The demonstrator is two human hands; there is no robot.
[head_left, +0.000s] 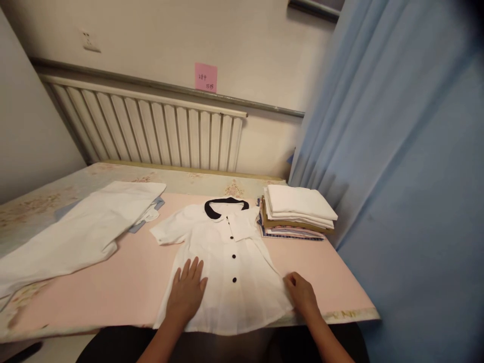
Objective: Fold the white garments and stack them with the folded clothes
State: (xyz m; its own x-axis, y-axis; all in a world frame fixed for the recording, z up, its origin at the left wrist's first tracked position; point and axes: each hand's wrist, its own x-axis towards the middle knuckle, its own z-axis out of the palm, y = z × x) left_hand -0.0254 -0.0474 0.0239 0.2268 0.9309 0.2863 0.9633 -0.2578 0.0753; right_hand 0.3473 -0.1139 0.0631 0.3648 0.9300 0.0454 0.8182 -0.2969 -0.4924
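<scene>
A white short-sleeved blouse (pixel 215 297) with a black collar and black buttons lies front up before me. Its collar points toward the wall, and its hem reaches the near table edge. The sleeve on the right is folded across the front, while the left one sticks out sideways. My left hand (pixel 186 292) rests flat on the blouse's left side, fingers stretched. At the right side edge, my right hand (pixel 301 294) is closed with its fingers pinching the blouse's fabric.
A stack of folded clothes (pixel 298 204) stands at the right, white pieces on top. Unfolded white garments (pixel 86 227) lie at the left. Beneath is a pink mat (pixel 128 287). A radiator (pixel 162 131) lines the wall; a blue curtain (pixel 378 151) hangs at right.
</scene>
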